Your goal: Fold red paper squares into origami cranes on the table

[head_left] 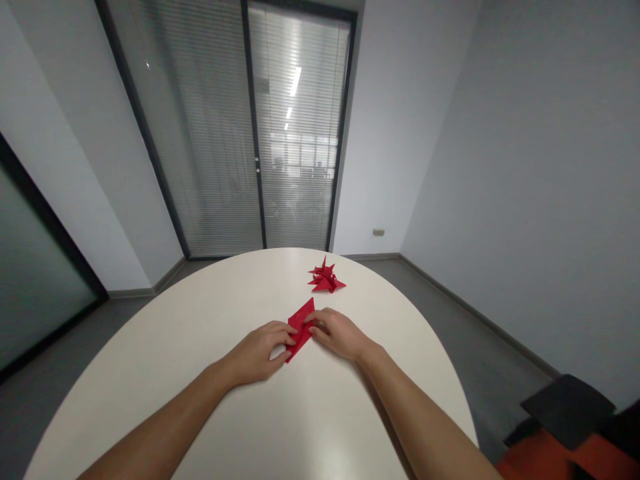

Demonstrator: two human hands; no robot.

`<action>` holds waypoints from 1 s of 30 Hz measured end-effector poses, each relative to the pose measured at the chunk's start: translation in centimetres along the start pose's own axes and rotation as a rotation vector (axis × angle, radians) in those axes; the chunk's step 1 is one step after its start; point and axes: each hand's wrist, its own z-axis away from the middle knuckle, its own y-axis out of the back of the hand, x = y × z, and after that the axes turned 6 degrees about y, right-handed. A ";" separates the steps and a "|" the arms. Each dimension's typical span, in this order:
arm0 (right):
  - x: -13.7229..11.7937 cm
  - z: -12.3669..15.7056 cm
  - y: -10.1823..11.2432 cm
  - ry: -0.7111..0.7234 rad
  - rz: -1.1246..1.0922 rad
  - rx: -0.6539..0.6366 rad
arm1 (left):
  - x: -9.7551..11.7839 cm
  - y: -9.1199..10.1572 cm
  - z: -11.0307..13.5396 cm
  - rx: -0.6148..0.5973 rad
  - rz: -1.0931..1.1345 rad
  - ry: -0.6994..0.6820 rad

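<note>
A partly folded sheet of red origami paper lies on the white round table, tilted so that one corner points away from me. My left hand holds its left and near edge, fingertips on top and thumb at the lower corner. On the right side, my right hand pinches the paper's edge between thumb and fingers. Beyond the sheet sits a small cluster of folded red paper pieces with pointed tips, which look like paper cranes; neither hand touches it.
The table's curved far edge runs just behind the red cluster. At the lower right stands a black and orange chair. Glass panels with blinds and grey walls surround the table.
</note>
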 end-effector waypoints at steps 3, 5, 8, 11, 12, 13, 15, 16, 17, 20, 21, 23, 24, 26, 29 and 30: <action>0.0 0.0 -0.1 -0.015 0.019 0.003 | 0.2 0.3 0.0 -0.010 -0.003 -0.022; 0.0 0.1 -0.3 -0.015 0.027 0.008 | 0.4 0.4 0.0 -0.010 -0.007 -0.012; 0.1 0.2 -0.5 -0.012 0.030 0.021 | 0.7 0.3 0.1 -0.005 -0.012 0.016; 0.2 0.3 -0.9 -0.011 0.037 0.040 | 0.9 0.1 0.1 0.001 -0.032 0.004; 0.3 0.3 -1.0 -0.006 0.044 0.051 | 1.0 0.0 0.1 0.000 -0.043 -0.004; 0.4 0.2 -1.2 -0.001 0.053 0.064 | 1.1 -0.1 0.0 -0.005 -0.057 -0.014; 0.5 0.1 -1.4 0.002 0.082 0.098 | 1.3 -0.2 -0.2 -0.017 -0.092 -0.028; 0.5 0.0 -1.5 -0.005 0.099 0.115 | 1.5 -0.2 -0.3 -0.023 -0.111 -0.033; 0.5 0.0 -1.5 -0.015 0.116 0.131 | 1.6 -0.3 -0.4 -0.025 -0.130 -0.037; 0.4 -0.1 -1.4 -0.021 0.156 0.141 | 1.7 -0.3 -0.5 -0.029 -0.174 -0.037; 0.4 -0.1 -1.4 -0.007 0.163 0.130 | 1.6 -0.4 -0.5 -0.032 -0.185 -0.038; 0.3 -0.1 -1.4 0.026 0.171 0.107 | 1.5 -0.4 -0.4 -0.035 -0.202 -0.039; 0.3 -0.1 -1.4 0.036 0.172 0.100 | 1.4 -0.5 -0.4 -0.033 -0.204 -0.042; 0.4 0.0 -1.4 0.028 0.177 0.098 | 1.2 -0.5 -0.4 -0.034 -0.193 -0.051; 0.6 0.0 -1.6 -0.013 0.191 0.094 | 1.2 -0.4 -0.4 -0.054 -0.181 -0.066; 0.6 -0.1 -1.6 -0.024 0.198 0.094 | 1.3 -0.4 -0.4 -0.065 -0.188 -0.066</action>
